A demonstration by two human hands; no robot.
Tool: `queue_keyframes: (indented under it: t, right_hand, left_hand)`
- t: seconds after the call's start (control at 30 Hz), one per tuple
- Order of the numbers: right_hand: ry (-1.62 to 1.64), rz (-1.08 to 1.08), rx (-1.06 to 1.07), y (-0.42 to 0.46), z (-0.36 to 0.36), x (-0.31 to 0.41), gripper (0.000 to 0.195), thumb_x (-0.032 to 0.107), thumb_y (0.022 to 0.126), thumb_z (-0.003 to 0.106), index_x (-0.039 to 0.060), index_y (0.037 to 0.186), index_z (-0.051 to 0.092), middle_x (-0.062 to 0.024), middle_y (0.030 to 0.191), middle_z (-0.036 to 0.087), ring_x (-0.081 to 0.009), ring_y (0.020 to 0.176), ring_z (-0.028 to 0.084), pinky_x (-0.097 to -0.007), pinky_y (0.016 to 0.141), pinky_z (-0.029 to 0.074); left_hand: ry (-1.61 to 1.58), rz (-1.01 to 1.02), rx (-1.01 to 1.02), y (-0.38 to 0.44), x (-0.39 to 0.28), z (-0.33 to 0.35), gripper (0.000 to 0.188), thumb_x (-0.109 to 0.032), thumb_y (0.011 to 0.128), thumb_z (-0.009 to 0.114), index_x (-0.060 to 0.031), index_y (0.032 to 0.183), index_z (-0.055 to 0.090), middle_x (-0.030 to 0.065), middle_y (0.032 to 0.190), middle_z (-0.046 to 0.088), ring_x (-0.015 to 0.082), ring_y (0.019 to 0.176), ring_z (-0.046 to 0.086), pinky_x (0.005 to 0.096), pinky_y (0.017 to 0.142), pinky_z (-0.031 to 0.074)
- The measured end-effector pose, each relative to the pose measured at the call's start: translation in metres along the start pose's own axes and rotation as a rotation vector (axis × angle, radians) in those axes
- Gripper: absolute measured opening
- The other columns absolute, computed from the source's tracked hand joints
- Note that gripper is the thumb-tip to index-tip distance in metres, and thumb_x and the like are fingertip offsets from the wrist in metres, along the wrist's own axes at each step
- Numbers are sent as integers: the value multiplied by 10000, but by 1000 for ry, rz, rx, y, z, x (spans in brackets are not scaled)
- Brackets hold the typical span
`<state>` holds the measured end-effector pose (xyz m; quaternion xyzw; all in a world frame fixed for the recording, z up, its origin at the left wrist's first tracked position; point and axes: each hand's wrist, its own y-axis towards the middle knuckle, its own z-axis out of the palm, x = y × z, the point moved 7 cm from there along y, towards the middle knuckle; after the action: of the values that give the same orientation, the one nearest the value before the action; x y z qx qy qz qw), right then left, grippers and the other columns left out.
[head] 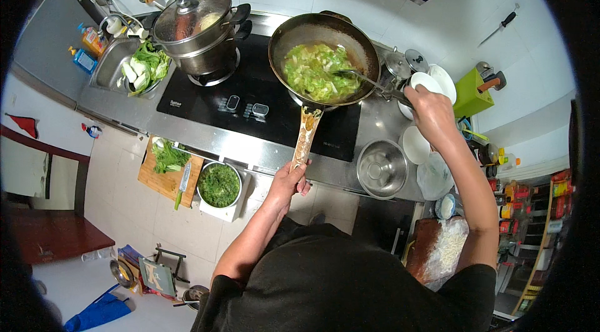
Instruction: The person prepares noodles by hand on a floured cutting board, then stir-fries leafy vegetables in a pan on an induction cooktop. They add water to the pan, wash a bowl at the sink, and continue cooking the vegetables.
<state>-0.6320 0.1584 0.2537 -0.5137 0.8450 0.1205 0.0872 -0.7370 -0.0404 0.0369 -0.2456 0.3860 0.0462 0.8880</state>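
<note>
My left hand (pixel 287 185) grips the end of the worn wok handle (pixel 306 131). The dark wok (pixel 361 51) rests over the right burner of a black glass gas hob (pixel 201 100). Chopped green cabbage (pixel 318 72) lies in liquid at the bottom of the wok. In my right hand (pixel 430 109) is the dark handle of a metal spatula or ladle (pixel 368 80); its head is partly sunk in the cabbage. On the left burner stands a steamer pot (pixel 194 58) under a glass lid, with food dimly visible inside.
A sink (pixel 101 72) with leafy greens (pixel 147 67) lies left. Below the counter are a cutting board (pixel 152 177) with a knife (pixel 184 179) and a pot of chopped greens (pixel 219 185). Right are a steel bowl (pixel 382 168), white bowls (pixel 416 144) and a floury board (pixel 445 247).
</note>
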Motion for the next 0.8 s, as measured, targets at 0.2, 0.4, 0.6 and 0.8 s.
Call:
queue_keyframes:
  t: [0.2, 0.4, 0.6, 0.8]
  right_hand:
    - [21, -88, -33, -12, 9, 14, 137, -14, 621, 514, 38, 743, 480, -131, 696, 530, -286, 616, 582, -367, 501, 457]
    - [67, -78, -12, -5, 8, 25, 139, 24, 646, 501, 46, 780, 473, -140, 724, 531, -295, 640, 581, -385, 513, 454]
    - [117, -1, -88, 3, 5, 17, 160, 24, 657, 473, 28, 817, 473, -153, 744, 527, -313, 651, 573, -394, 533, 447]
    - [145, 30, -80, 3, 37, 9, 237, -16, 615, 525, 37, 838, 468, -145, 752, 520, -314, 647, 562, -416, 543, 434]
  left_hand:
    - [-12, 5, 17, 1, -1, 2, 304, -208, 875, 445, 44, 1044, 453, -22, 496, 356, 76, 431, 352, 231, 459, 363]
    - [12, 19, 1, -1, -3, 1, 309, -216, 870, 455, 41, 1041, 454, -23, 493, 345, 82, 432, 353, 232, 464, 362]
    - [41, 8, -12, 0, -4, 2, 314, -227, 865, 460, 34, 1037, 461, -16, 477, 346, 104, 431, 364, 233, 476, 357]
    - [38, -11, -24, 0, 0, 2, 328, -230, 864, 457, 42, 1046, 458, -13, 472, 349, 110, 432, 373, 241, 468, 348]
